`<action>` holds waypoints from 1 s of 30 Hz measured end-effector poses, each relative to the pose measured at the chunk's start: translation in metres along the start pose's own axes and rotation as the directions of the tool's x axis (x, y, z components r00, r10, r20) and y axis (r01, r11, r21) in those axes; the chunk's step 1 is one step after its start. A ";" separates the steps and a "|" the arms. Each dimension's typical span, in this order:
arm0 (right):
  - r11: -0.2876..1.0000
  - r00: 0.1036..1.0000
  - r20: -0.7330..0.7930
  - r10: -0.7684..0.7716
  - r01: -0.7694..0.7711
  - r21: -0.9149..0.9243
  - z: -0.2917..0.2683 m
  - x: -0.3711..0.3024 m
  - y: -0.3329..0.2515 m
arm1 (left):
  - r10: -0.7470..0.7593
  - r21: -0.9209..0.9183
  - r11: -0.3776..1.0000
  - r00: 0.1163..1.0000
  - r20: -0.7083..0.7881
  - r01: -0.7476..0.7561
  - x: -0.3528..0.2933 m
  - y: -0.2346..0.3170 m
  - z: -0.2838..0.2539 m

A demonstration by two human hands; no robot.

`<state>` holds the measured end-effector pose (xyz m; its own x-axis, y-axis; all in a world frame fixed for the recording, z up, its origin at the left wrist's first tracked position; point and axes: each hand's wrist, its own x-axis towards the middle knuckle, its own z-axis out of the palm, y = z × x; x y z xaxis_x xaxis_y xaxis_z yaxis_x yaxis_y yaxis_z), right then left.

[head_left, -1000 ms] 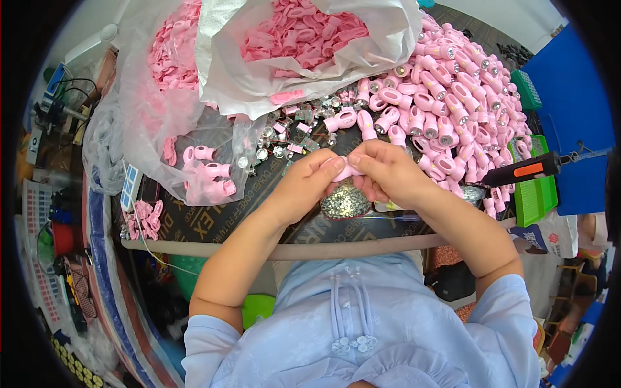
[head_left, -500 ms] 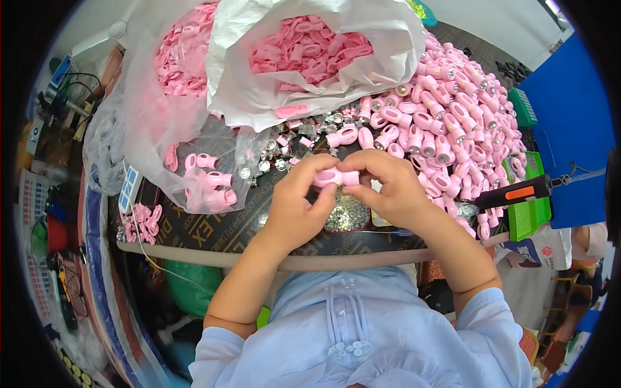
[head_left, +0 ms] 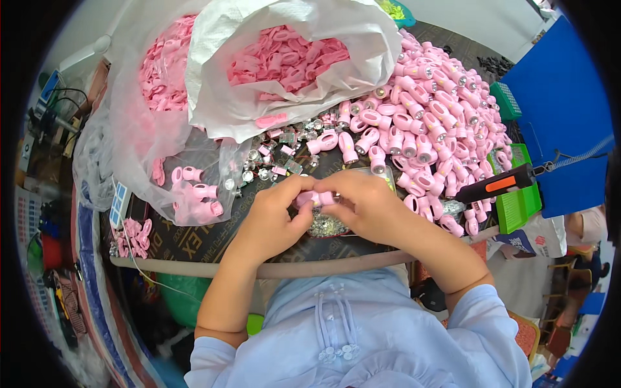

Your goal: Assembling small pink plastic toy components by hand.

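A small pink flashlight [head_left: 317, 198] with a ring-shaped handle is held level between my two hands, above the table's near part. My left hand [head_left: 273, 210] pinches its handle end between thumb and fingers. At the other end, the fingers and thumb of my right hand [head_left: 370, 202] close around the head and partly hide it. Just below them lies a shallow container of small shiny metal pieces [head_left: 325, 225], mostly covered by my hands. Two more pink flashlights, one of them upright [head_left: 347, 148], lie just beyond my fingers.
A large heap of pink flashlights [head_left: 446, 116] fills the right. Behind stands a white sack [head_left: 206, 77] of pink shells. Small electronic parts [head_left: 284, 152] lie before it, a clear bag [head_left: 132, 152] at left. An electric screwdriver [head_left: 495, 187] hangs by a green tray [head_left: 517, 210].
The whole view has shifted a little, so the table appears farther left and lower. My right fingers have moved over more of the flashlight's head; both hands keep hold of it.
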<state>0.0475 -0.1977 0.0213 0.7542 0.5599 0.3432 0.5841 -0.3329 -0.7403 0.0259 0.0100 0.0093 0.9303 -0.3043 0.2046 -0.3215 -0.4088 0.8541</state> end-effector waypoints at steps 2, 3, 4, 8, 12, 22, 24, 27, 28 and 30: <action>0.999 0.998 -0.044 0.046 -0.045 0.023 -0.002 0.000 0.000 | 0.036 -0.098 0.994 0.999 -0.041 -0.040 0.000 -0.002 0.003; 0.998 0.995 -0.077 0.059 -0.056 0.039 -0.003 0.000 0.000 | 0.031 -0.138 0.989 0.996 -0.085 -0.042 -0.001 -0.002 0.007; 0.996 0.991 -0.110 0.073 -0.068 0.056 -0.003 -0.001 0.000 | 0.094 -0.070 0.992 0.984 -0.155 -0.106 -0.001 0.002 0.011; 0.960 0.964 -0.095 0.250 -0.233 0.155 -0.006 -0.001 -0.004 | 0.361 0.207 0.925 0.908 -0.213 -0.319 0.002 -0.004 0.013; 0.987 0.972 -0.172 0.157 -0.153 0.036 -0.001 -0.004 -0.008 | 0.385 0.261 0.908 0.900 -0.205 -0.329 -0.002 -0.003 0.015; 0.992 0.975 -0.188 0.120 -0.112 0.053 0.005 -0.006 -0.010 | 0.257 0.066 0.966 0.927 -0.274 -0.248 -0.006 -0.002 0.015; 0.995 0.979 -0.179 0.096 -0.090 0.039 0.005 -0.008 -0.009 | 0.256 0.084 0.967 0.929 -0.265 -0.242 -0.004 0.000 0.012; 0.998 0.985 -0.172 0.000 -0.012 -0.064 0.005 -0.008 -0.009 | 0.234 0.130 0.969 0.944 -0.232 -0.208 -0.002 0.002 0.012; 0.996 0.986 -0.164 -0.017 0.003 -0.085 0.006 -0.008 -0.007 | 0.240 0.124 0.968 0.943 -0.230 -0.216 -0.002 0.002 0.011; 0.997 0.986 -0.160 -0.042 0.030 -0.077 0.009 -0.008 -0.004 | 0.217 0.165 0.969 0.956 -0.196 -0.186 -0.004 0.003 0.008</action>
<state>0.0365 -0.1943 0.0159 0.7673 0.4451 0.4617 0.6277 -0.3739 -0.6827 0.0198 0.0034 0.0071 0.8544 -0.2108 0.4749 -0.5136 -0.4811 0.7105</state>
